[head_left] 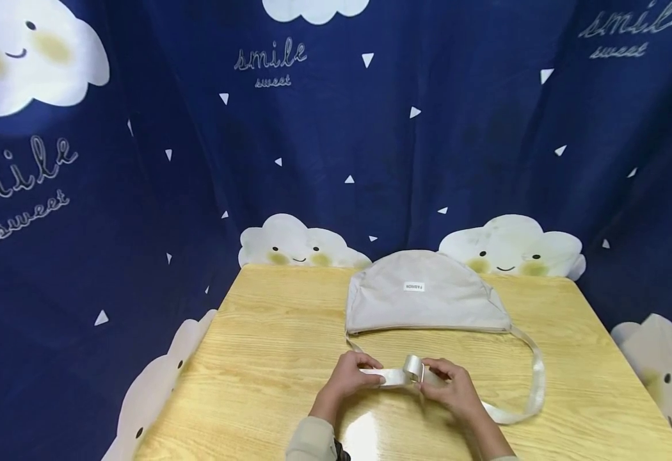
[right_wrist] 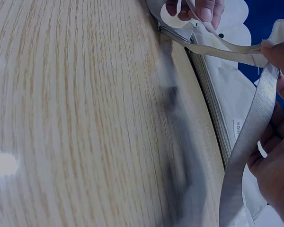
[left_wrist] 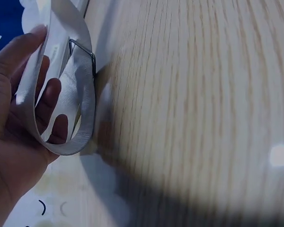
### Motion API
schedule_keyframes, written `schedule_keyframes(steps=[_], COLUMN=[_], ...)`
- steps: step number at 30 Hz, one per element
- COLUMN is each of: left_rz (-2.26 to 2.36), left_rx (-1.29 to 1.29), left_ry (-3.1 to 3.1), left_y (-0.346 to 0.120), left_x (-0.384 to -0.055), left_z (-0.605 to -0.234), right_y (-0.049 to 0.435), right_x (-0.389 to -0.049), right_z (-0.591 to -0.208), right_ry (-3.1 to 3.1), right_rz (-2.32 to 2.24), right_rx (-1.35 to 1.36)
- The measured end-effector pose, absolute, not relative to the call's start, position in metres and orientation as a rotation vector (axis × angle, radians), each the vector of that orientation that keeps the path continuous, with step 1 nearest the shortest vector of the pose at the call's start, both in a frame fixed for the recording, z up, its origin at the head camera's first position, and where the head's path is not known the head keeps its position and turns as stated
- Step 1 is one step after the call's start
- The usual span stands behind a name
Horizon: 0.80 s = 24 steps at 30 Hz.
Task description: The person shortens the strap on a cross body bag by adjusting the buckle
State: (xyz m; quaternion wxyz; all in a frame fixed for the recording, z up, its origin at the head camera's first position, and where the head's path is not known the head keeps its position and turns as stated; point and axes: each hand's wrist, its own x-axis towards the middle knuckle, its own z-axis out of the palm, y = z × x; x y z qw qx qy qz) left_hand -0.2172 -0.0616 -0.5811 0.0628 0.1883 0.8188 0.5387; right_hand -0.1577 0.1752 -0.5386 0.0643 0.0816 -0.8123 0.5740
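Dark-blue cloth (head_left: 324,141) printed with smiling clouds hangs behind the bag (head_left: 422,304), which lies towards the far side of a wood-grain table (head_left: 278,314). Its pale strap (head_left: 537,378) comes off both ends of the bag, and part of it is held up on the near side. The left hand (head_left: 352,373), in front of the bag's left corner, pinches the band between thumb and fingers, the grip nearly closed. The right hand (head_left: 452,387), in front of the bag's right half, grips with thumb and fingertips beside a thin metal buckle (head_left: 422,372), where a small loop stands up.

From where I stand, that loop looks like the weak point: the webbing seems smooth, so if either pinch slackens it could slide back through the metal. Pulled at an angle, the band might bunch and jam against the frame. Slack curving out right of the bag could bring in a twist. Neither hand steadies the bag, so a hard tug might drag it nearer.
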Motion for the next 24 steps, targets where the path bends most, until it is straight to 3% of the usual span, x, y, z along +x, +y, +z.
schedule_keyframes(steps=[8, 17, 24], left_rz=[1.727, 1.756, 1.787], left_rx=[0.591, 0.581, 0.565], left_ry=[2.431, 2.424, 2.403], left_y=[-0.067, -0.072, -0.079], left_x=[-0.197, -0.2, -0.202], left_z=[-0.542, -0.538, -0.54], right_y=[0.181, 0.171, 0.172], right_x=[-0.169, -0.161, -0.163], right_z=[-0.57, -0.53, -0.535], right_ry=[-2.505, -2.552, -2.538], right_rz=[1.806, 1.827, 1.815], right_rx=[0.159, 0.195, 0.179])
